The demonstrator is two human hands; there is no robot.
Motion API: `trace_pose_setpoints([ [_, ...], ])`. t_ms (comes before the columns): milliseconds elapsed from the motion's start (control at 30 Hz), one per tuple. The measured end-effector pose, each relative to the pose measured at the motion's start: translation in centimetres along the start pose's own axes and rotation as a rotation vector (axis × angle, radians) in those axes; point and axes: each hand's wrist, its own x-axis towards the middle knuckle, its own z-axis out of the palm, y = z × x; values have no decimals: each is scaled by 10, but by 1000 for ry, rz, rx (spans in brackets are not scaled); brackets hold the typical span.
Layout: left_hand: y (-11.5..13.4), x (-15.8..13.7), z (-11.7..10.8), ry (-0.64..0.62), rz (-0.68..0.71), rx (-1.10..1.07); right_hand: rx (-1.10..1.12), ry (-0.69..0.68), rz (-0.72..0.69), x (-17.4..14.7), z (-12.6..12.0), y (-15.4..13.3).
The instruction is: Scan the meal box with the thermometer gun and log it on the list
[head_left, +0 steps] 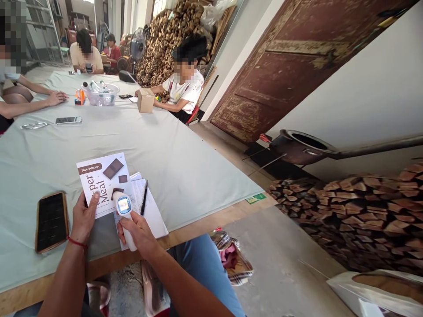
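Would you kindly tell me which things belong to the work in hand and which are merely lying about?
Work in hand:
- printed card, in the left hand
- white handheld device, in the right hand

Apparently lying about:
- nearest phone
- clear plastic basin
- stacked firewood

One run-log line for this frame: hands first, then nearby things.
left hand: holds NutriMotion-printed card | right hand: grips white handheld device, screen lit | nearby: black pen on papers, smartphone beside left hand
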Motion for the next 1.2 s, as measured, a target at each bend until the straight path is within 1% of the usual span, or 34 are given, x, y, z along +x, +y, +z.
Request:
trace_pose_setpoints([
  [233,2,0,0,-15,-11,23,57,20,18,0,3,-1],
  [400,-1,0,-1,-9,-8,9,-2,2,31,0,3,-3],
  [500,-3,2,-1,-10,-17,-3,11,-17,33,1,2,-2],
  [600,-3,4,-2,-19,-38,-10,60,-29,43,2,2,-1],
  [833,3,5,-6,-35,-77,32,94,5,61,0,4,1],
  [1033,-1,4,-7,-26,-110,18,89,-20,64,0,1,-3],
  [1100,-2,3,-6,-18,-110,-7,79,-18,47,-1,-1,-4],
  [1200,-2,2,-7,47,-40,17,33,23,-20,-5,-8,-10],
])
